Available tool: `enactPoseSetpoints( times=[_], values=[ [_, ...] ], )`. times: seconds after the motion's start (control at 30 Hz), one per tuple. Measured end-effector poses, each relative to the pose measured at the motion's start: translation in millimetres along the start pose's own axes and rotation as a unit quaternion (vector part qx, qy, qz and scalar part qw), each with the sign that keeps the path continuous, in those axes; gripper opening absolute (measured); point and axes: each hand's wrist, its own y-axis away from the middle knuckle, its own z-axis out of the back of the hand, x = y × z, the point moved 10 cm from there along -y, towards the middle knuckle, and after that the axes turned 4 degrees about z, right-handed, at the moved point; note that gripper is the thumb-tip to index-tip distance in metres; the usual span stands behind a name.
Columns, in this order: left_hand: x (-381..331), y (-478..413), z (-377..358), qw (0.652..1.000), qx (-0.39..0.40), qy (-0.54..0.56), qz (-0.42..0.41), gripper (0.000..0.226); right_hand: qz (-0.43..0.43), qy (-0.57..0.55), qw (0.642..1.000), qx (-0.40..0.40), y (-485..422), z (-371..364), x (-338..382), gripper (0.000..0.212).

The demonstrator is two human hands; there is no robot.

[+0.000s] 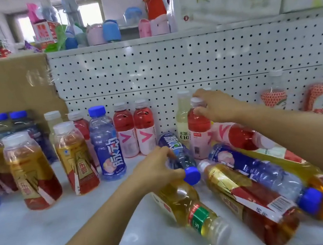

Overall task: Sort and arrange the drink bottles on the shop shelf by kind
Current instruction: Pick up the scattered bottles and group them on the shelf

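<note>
My left hand (pixel 158 166) grips a blue-capped blue bottle (pixel 178 155) lying on its side mid-shelf. My right hand (pixel 213 104) holds the neck of an upright red drink bottle (pixel 198 132) with a pink label. Two matching red bottles (pixel 135 131) stand to its left against the pegboard. One upright blue bottle (pixel 107 145) stands beside them. Golden-red energy drink bottles (pixel 75 159) stand at the left. Tipped over at the right lie a yellow tea bottle (pixel 189 208), a golden bottle (pixel 245 199), a blue bottle (pixel 264 172) and a red one (pixel 237 135).
A white pegboard (pixel 189 61) backs the white shelf (pixel 67 225). Cardboard (pixel 10 88) stands at the back left with two blue-capped bottles (pixel 10 120) before it. A pale yellow bottle (pixel 183 117) stands behind the held red one. Strawberry-labelled bottles (pixel 273 96) stand far right. Cups crowd the upper shelf (pixel 104 31).
</note>
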Motion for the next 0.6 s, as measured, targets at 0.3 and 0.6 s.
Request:
enactPoseSetpoints(
  times=[0.3, 0.6],
  values=[
    [22, 22, 1, 0.999, 0.032, -0.016, 0.006, 0.017, 0.283, 0.09, 0.954, 0.032, 54, -35, 88, 0.051],
    [53, 20, 35, 0.976, -0.154, -0.144, 0.058, 0.041, 0.357, 0.387, 0.832, 0.173, 81, -132, 111, 0.065]
  ],
)
